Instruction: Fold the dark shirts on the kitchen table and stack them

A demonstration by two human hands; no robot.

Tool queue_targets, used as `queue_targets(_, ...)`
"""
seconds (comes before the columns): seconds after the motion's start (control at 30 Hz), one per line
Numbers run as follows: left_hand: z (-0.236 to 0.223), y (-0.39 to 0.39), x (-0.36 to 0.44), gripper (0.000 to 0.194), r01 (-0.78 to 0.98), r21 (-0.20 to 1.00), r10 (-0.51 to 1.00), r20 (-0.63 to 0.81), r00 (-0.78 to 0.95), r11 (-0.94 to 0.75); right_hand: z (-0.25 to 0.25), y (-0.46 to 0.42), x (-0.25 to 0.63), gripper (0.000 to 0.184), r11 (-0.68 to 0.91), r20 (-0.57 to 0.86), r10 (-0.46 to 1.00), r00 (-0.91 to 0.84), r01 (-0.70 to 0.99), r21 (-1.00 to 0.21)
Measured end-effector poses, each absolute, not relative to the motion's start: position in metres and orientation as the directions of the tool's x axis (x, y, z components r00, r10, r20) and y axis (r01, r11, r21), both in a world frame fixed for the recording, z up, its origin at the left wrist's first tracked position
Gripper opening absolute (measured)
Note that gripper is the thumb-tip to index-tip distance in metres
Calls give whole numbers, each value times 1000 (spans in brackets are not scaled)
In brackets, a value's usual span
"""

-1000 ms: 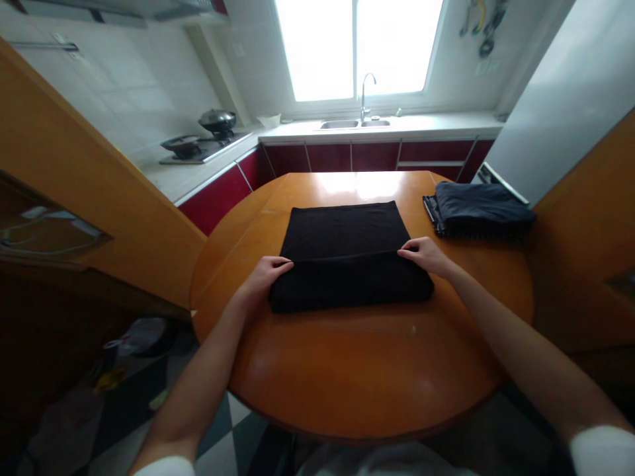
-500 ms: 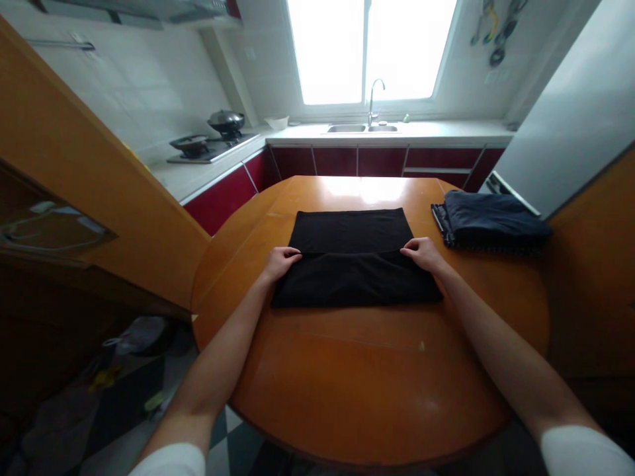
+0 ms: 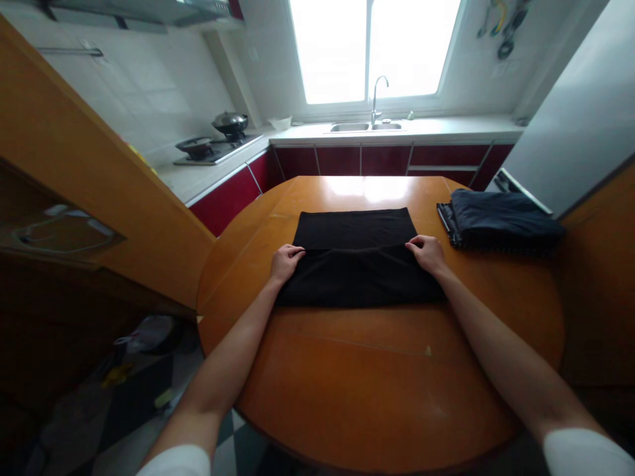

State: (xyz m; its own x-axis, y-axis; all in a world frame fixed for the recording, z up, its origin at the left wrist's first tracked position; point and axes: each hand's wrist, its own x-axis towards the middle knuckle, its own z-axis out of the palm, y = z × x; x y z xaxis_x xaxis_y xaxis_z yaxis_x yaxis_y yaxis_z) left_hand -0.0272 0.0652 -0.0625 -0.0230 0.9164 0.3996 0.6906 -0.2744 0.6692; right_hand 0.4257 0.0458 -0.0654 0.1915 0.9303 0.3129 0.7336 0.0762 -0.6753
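A black cloth [image 3: 358, 258] lies partly folded on the round wooden table [image 3: 377, 377], its near part doubled over toward the far edge. My left hand [image 3: 284, 262] pinches the folded edge at the cloth's left side. At the right side of that same fold my right hand [image 3: 427, 254] grips the cloth, fingers curled. Both hands rest low on the cloth.
A folded dark blue garment [image 3: 501, 221] sits at the table's far right. Behind the table runs a counter with a sink and tap [image 3: 373, 112] and a stove with pans [image 3: 218, 139]. Orange wooden panels [image 3: 89, 185] flank both sides. Clutter lies on the checkered floor [image 3: 124, 370].
Both hands have carried the folded edge of the black cloth a little farther from me, so less of the far layer shows. The view has shifted slightly.
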Motion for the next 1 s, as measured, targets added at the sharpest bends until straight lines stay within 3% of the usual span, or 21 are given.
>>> queue_targets(0.2, -56, 67, -38, 30, 755, 600, 937, 345, 54, -264, -62, 43, 427, 23, 29, 275, 950, 150, 832, -554)
queue_targets(0.33, -32, 45, -14, 51, 851, 396, 903, 388, 185, -344, -41, 23, 402, 45, -37, 368, 908, 198, 915, -401)
queue_targets(0.43, -27, 15, 36, 56, 821, 283, 854, 329, 402, -495, -33, 0, 354, 54, 132, 399, 916, 38, 911, -391)
queue_targets(0.5, -35, -3, 70, 59, 777, 232, 807, 268, 527, -584, -38, -14, 319, 57, 324, 348, 916, -199, 879, -350)
queue_targets(0.57, -47, -13, 92, 62, 771, 193, 793, 201, 575, -607, -47, -23, 295, 58, 420, 267, 900, -345, 852, -312)
queue_targets(0.67, -59, -14, 93, 66, 802, 175, 821, 119, 559, -572, -59, -22, 292, 61, 406, 152, 914, -377, 865, -296)
queue_targets(0.83, -57, 0, 50, 74, 886, 230, 915, 67, 398, -402, -67, -5, 339, 68, 214, 63, 977, -205, 926, -311)
queue_targets(1.0, -60, 13, 0, 67, 924, 275, 963, 34, 269, -267, -71, 0, 382, 67, 73, 42, 997, -63, 953, -293)
